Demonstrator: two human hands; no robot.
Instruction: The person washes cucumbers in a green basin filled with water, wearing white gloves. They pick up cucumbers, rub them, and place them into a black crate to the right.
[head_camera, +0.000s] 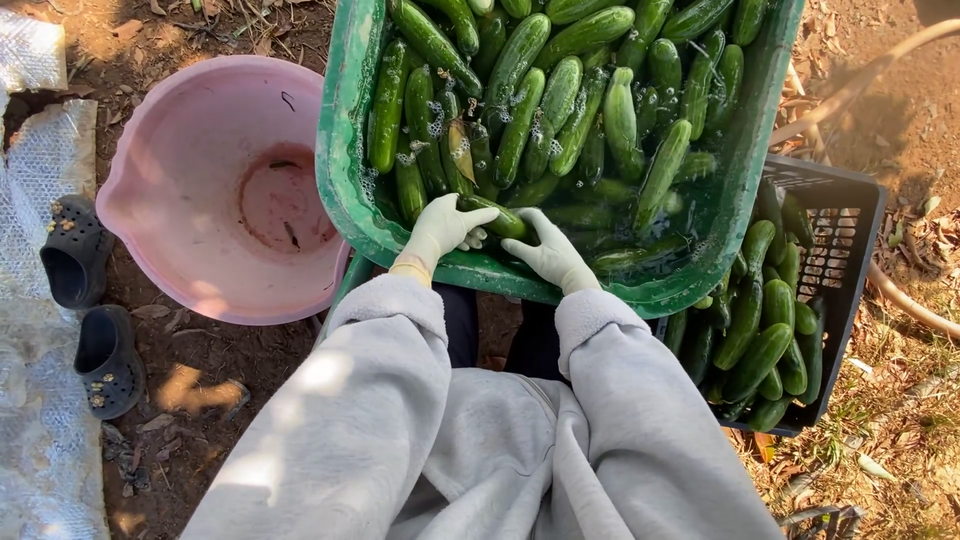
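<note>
Both gloved hands were inside the green tub (345, 160) of soapy water and cucumbers, at its near edge: the left hand (440, 228) and the right hand (550, 255) were closed together around one dark cucumber (497, 216). Left of the tub sat a pink basin (180, 160); to its right, a black crate (850, 230) held more cucumbers.

Both gloved hands, left hand (440, 228) and right hand (548, 252), grip 1 cucumber (497, 215) in the green tub (345, 170).
</note>
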